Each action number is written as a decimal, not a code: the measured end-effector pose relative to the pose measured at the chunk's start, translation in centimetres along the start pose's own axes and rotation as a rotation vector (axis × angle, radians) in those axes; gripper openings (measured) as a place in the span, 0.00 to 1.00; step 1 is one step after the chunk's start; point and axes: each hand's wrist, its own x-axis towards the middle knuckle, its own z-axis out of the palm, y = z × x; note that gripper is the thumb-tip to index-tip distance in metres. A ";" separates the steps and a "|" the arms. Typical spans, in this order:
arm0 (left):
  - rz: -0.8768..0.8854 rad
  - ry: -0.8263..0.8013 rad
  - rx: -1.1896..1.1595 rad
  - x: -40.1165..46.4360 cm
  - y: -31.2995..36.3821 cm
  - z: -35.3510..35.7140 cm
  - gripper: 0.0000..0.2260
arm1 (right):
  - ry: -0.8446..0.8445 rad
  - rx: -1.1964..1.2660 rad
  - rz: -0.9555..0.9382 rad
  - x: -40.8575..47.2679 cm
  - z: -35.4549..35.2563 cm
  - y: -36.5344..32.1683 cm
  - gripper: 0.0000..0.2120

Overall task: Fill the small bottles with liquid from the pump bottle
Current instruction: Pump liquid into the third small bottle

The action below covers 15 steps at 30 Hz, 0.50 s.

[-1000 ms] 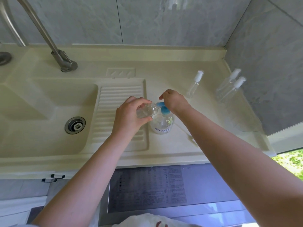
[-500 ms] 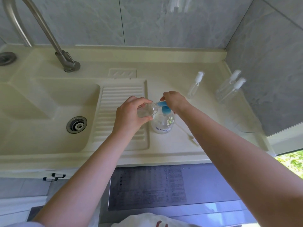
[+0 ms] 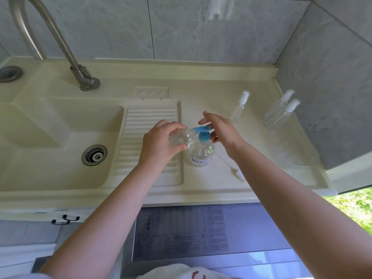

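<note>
over the pump bottle (image 3: 199,152), right hand (image 3: 222,130) lifted, fingers now straightened

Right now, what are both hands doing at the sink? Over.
Left hand grips small bottle, mouth at blue pump spout. Right hand open by pump bottle. Nothing in the way.

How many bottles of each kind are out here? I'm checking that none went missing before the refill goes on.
Pump bottle with blue pump: 1
Small clear bottles standing capped in white: 3
Small clear bottle, uncapped, held in the left hand at the pump spout: 1
Total: 5 bottles
</note>
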 end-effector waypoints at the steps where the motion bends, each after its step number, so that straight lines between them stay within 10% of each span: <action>1: -0.001 0.000 -0.002 0.0 -0.1 0.0 0.23 | -0.018 0.023 -0.032 -0.6 -0.3 0.2 0.15; 15: -0.008 -0.004 -0.002 0.1 -0.5 -0.1 0.23 | 0.205 0.033 -0.474 -2.4 1.1 4.4 0.04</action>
